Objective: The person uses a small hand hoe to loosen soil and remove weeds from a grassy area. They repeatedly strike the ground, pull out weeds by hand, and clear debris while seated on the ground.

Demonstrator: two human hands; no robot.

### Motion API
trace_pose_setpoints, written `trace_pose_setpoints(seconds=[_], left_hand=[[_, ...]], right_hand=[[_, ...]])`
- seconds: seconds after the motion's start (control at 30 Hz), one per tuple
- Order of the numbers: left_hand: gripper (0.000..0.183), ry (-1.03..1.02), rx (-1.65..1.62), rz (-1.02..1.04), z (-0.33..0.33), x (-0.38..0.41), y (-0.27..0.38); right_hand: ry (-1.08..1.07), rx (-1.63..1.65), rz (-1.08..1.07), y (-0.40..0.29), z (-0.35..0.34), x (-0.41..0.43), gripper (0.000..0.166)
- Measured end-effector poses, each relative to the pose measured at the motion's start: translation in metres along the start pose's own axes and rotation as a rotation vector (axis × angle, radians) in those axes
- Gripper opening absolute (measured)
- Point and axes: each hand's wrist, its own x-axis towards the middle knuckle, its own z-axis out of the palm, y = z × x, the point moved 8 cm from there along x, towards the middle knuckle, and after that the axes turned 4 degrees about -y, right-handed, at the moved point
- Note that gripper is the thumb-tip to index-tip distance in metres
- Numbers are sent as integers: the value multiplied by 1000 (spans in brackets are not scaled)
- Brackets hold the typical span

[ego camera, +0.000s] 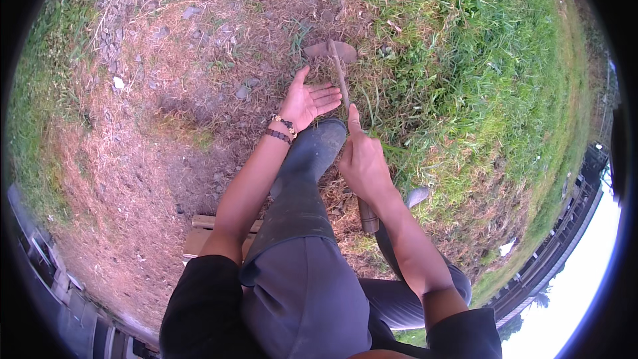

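Note:
My right hand (366,162) is closed around the handle of a short hand hoe (341,72), with the index finger stretched along its shaft. The thick wooden butt of the handle shows below the fist. The hoe's wide, curved metal blade (319,50) rests on the ground at the border of dry cuttings and green grass. My left hand (310,102) is held palm up with its fingers spread, just left of the shaft, and nothing lies in it. Two bracelets circle that wrist. Directly below it is the toe of a dark rubber boot (326,142).
Green grass (463,75) grows to the right; dry cut grass and soil (124,159) spread to the left, with grey stones (243,91) among them. A wooden board (199,242) lies under the left arm. Part of the other boot (417,196) shows at the right.

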Motion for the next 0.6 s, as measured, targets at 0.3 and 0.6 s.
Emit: trace_pose_setpoints(seconds=[0.3,0.6], left_hand=[[28,174,196,20,-9,29,-3],[32,287,524,354,-40,-17,-15]], right_hand=[[11,64,5,2,14,-17,74],[-21,243,44,-14,16,-59,70]])
